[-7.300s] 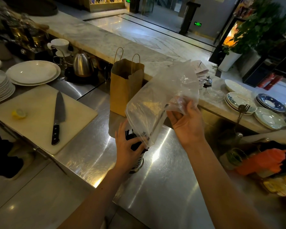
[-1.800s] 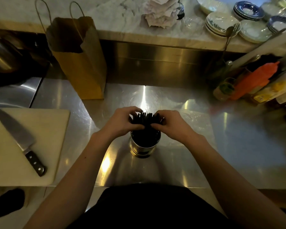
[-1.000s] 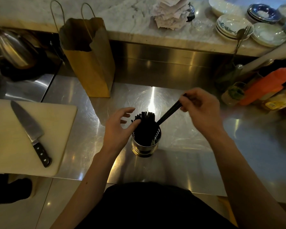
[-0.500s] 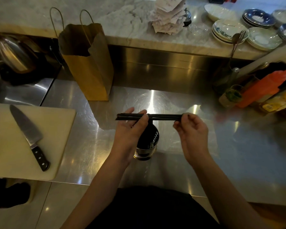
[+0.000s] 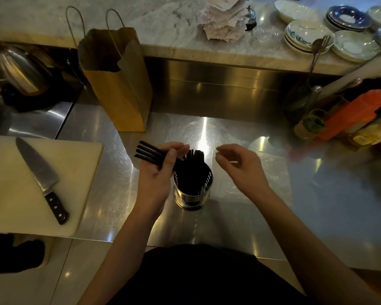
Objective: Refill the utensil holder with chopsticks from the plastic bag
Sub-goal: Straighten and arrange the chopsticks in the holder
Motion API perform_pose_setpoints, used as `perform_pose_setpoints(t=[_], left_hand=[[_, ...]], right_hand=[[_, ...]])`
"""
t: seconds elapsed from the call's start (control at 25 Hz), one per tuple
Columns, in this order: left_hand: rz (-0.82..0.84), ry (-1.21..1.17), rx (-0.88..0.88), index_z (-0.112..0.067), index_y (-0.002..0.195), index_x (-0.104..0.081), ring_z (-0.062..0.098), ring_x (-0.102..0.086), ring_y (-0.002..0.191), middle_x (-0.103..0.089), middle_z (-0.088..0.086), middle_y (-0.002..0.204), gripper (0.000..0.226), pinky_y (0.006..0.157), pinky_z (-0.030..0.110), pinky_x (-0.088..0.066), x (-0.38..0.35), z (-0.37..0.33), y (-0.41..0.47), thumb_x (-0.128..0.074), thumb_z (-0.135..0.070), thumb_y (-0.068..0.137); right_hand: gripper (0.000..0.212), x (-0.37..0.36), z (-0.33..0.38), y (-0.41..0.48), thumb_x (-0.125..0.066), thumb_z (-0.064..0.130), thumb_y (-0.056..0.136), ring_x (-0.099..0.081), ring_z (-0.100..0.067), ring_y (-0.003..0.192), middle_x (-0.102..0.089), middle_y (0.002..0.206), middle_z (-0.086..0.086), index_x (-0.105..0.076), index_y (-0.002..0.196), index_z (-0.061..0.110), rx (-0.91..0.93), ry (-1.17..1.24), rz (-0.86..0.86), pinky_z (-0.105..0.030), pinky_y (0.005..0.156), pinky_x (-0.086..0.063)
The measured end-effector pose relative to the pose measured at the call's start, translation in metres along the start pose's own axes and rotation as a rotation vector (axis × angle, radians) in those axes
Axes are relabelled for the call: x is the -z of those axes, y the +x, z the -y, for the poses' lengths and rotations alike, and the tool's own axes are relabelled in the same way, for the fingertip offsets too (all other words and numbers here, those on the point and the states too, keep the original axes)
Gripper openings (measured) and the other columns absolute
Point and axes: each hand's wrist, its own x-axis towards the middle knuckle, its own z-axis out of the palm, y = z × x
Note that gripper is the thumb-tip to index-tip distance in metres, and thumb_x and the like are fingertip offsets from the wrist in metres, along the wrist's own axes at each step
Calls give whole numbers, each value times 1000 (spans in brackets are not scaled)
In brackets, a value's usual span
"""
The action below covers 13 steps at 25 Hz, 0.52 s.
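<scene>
A round steel utensil holder (image 5: pixel 193 194) stands on the steel counter (image 5: pixel 317 194), with several black chopsticks (image 5: pixel 195 155) upright in its far side. My left hand (image 5: pixel 157 172), just left of the holder, is shut on a few black chopsticks (image 5: pixel 147 152); their thick ends fan out to the upper left and their other ends point down into the holder. My right hand (image 5: pixel 240 167) hovers right of the holder, fingers loosely curled and holding nothing. The clear plastic bag (image 5: pixel 273 172) lies flat on the counter under my right hand.
A brown paper bag (image 5: pixel 119 84) stands behind the holder to the left. A cutting board (image 5: pixel 13 208) with a black-handled knife (image 5: pixel 42 179) lies at the left. Sauce bottles (image 5: pixel 350 115) crowd the right. Stacked plates (image 5: pixel 306 36) and crumpled paper (image 5: pixel 224 20) sit on the marble ledge.
Half a second ago both hands held the chopsticks level above the holder. Now my right hand has let go and my left hand has tipped them down toward the holder.
</scene>
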Motion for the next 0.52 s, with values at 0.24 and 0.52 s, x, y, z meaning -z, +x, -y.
perform_pose_setpoints(t=[0.24,0.52], left_hand=[[88,350,28,-34,101,-70,-1,-66,103,-74,-14,102,26,91,15,-50,-5,21,-4,-55,-14,99],[109,539,31,-23,110,-66,1,-65,103,-72,-7,109,24,92,13,-50,1,40,-11,-59,-6,94]], right_hand=[[35,-17,32,48,-69,32,88,-63,-13,100,-67,115,-1,-65,121,22,204,-367,263,-30,87,-52],[26,-31,50,69,-66,24,90,-67,-17,93,-71,111,-3,-70,115,18,293,-579,527,-26,86,-50]])
